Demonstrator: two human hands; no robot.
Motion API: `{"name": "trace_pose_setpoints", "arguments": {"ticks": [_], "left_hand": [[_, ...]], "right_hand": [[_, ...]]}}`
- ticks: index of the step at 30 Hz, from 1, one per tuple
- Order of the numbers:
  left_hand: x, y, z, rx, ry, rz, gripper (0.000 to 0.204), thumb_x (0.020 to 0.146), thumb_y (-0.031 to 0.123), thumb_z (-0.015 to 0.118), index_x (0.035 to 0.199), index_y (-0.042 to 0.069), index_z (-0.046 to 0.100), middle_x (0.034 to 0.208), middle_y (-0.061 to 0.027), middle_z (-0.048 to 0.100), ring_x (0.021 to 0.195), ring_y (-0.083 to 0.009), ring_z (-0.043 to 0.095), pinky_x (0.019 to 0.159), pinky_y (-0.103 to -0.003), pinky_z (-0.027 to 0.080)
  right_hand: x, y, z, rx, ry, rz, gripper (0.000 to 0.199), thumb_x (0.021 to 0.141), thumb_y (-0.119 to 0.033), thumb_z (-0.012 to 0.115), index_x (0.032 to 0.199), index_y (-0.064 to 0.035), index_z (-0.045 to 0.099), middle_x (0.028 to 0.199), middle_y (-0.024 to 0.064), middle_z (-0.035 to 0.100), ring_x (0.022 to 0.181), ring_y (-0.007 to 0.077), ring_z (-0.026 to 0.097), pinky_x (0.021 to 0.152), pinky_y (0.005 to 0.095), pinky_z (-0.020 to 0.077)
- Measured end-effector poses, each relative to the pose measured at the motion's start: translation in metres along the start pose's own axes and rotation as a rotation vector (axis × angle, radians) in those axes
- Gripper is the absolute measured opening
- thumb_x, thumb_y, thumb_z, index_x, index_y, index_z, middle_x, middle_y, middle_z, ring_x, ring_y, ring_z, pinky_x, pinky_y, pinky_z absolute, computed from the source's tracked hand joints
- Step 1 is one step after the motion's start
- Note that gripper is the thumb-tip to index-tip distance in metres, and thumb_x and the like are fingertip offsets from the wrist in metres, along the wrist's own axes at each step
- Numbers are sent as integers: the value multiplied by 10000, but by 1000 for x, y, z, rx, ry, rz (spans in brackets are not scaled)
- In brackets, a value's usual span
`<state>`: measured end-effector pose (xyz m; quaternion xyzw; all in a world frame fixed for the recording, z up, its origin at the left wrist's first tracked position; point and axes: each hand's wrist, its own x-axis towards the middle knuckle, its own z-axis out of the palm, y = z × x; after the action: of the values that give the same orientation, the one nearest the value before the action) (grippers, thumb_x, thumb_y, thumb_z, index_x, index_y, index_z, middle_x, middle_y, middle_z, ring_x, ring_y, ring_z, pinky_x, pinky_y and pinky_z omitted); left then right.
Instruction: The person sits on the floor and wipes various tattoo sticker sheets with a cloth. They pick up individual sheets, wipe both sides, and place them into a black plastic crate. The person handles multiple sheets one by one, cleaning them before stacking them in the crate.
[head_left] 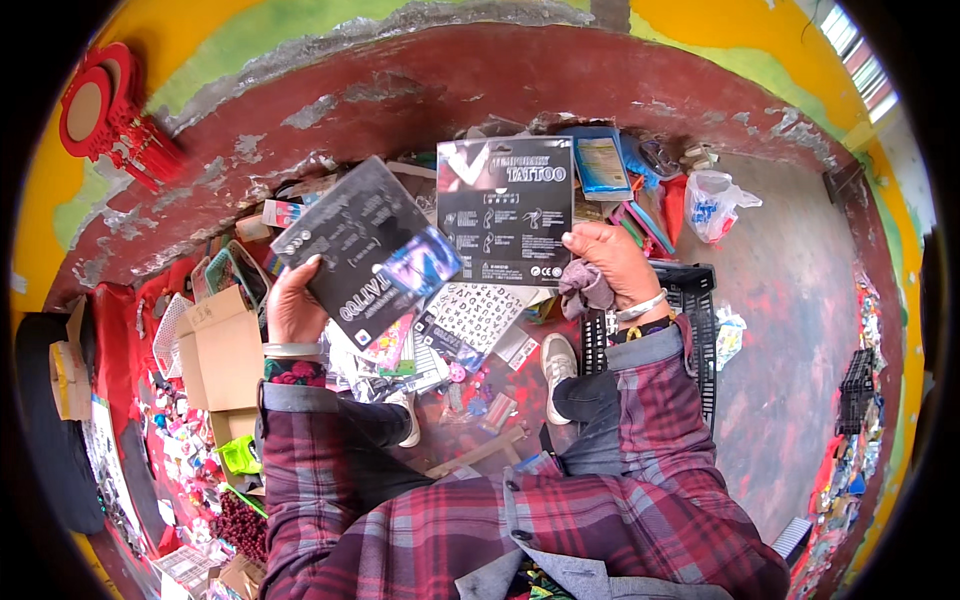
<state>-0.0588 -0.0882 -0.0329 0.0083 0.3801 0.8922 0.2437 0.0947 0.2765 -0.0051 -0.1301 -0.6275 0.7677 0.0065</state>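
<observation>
My left hand grips a flat black tattoo packet by its lower left edge; the packet is tilted, its print upside down. A second black tattoo packet, held nearly upright, has its lower right corner pinched in my right hand. A crumpled mauve cloth hangs at the fingers of that hand. The two packets are close side by side. Below them lies a white sheet of black letters, beside another dark packet on the pile.
At left, an open cardboard box stands among heaped small goods. A black plastic crate is by my right forearm. Farther right lies a clear plastic bag. Red round fans hang on the peeling wall.
</observation>
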Motion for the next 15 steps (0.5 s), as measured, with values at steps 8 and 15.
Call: {"name": "trace_pose_setpoints", "arguments": {"ticks": [8,15], "left_hand": [[2,-12,14,229,13,349,261,848,-23,548,1096,21,613,1155,-92,601,1083,-191,549,964,-333,402],[-15,-46,70,1554,-75,1170,267,695,86,668,866,278,739,1102,-4,632,1238,-263,398,1090,-453,94]], "right_hand": [[-32,-43,-8,-361,201,-157,202,881,-151,597,728,-20,576,661,-67,493,613,16,429,525,203,348],[-31,-39,-27,6,350,-200,153,888,-128,597,912,23,610,687,10,603,577,82,596,477,197,453]]}}
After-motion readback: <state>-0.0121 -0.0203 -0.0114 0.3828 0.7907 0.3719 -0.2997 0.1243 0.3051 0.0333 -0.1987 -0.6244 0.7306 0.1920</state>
